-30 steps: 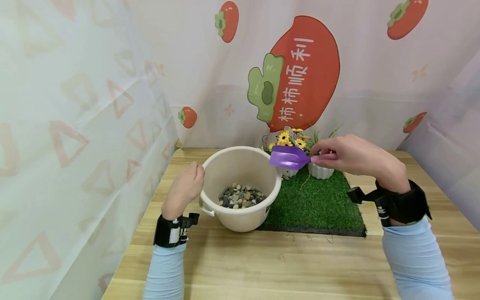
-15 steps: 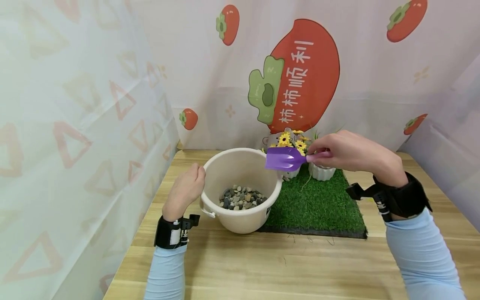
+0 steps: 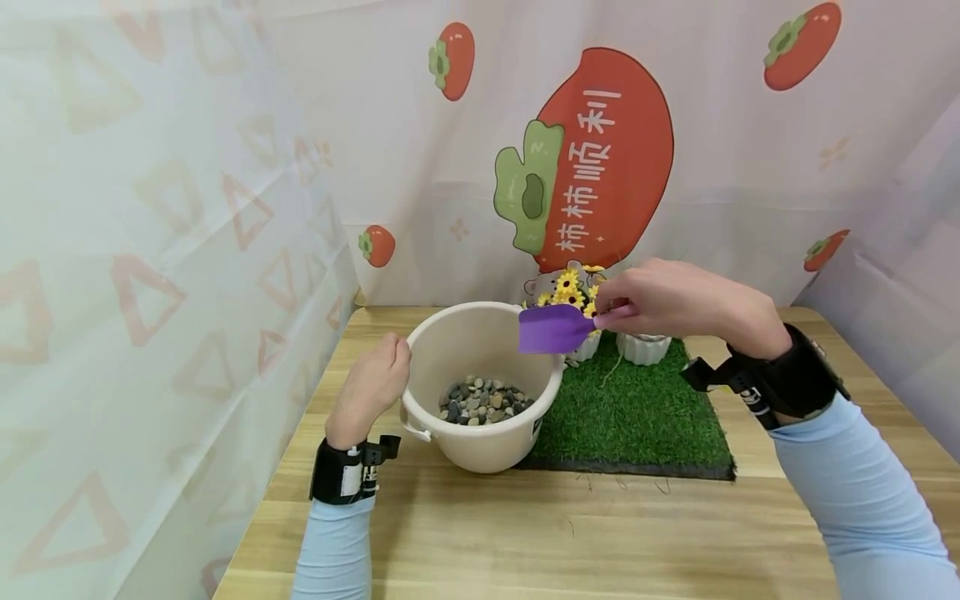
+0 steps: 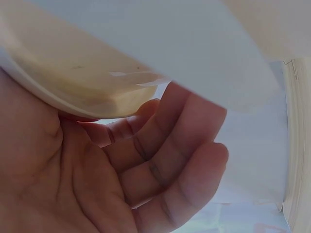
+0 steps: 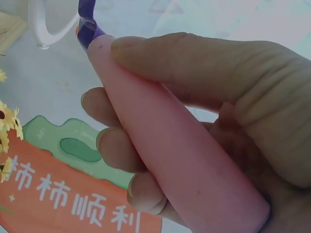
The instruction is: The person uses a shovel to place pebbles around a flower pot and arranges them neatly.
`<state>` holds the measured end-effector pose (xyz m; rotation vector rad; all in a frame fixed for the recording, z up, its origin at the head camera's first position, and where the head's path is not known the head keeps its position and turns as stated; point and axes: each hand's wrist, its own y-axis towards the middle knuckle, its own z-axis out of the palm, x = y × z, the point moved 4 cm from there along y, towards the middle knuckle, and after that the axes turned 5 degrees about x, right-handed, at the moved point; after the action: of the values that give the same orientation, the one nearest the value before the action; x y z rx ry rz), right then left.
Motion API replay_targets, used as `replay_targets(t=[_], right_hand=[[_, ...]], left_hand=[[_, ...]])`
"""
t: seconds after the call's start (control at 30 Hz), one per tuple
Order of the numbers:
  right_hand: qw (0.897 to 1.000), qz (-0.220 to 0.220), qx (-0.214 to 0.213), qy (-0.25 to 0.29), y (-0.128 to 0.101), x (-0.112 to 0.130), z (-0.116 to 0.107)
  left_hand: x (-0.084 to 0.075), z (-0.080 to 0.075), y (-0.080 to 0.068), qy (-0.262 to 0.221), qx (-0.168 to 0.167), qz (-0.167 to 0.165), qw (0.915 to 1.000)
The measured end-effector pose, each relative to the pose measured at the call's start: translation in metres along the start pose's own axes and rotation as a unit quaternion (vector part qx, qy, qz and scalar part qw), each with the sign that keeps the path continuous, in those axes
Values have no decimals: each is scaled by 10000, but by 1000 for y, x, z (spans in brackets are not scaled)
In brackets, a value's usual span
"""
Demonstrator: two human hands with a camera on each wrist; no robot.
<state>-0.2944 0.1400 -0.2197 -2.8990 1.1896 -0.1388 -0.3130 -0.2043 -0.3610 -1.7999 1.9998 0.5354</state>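
A cream bucket (image 3: 480,446) stands on the table with a layer of grey and tan pebbles (image 3: 483,402) at its bottom. My left hand (image 3: 372,379) grips the bucket's left rim, its fingers curled over the edge; the left wrist view shows them around the rim (image 4: 87,109). With my right hand (image 3: 667,300) I hold a small shovel by its pink handle (image 5: 170,141), thumb along the top. Its purple blade (image 3: 555,329) points left and overlaps the bucket's right rim in the head view.
A square of artificial grass (image 3: 637,425) lies right of the bucket. Toward its back stand a white fluted pot (image 3: 643,348) and yellow flowers (image 3: 567,287), partly hidden by my right hand and the shovel. A patterned curtain (image 3: 420,200) hangs behind the wooden table (image 3: 480,533).
My right hand has moved left with the shovel, bringing the blade farther over the bucket's right rim. My left hand stays on the rim.
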Motion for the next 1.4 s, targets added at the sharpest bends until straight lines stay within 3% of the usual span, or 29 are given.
replay_targets(t=[0.23,0.83,1.4], right_hand=[[9997,-15,13,-235,17,5,0],[9970,239,659,-336,49,12,10],[9921,-148,925,-836,86,34,29]], left_hand=[[0,1,0,-29,17,21,10000],[1,0,0,18,-23,54,10000],[0,-1,0,18,-10,107,9999]])
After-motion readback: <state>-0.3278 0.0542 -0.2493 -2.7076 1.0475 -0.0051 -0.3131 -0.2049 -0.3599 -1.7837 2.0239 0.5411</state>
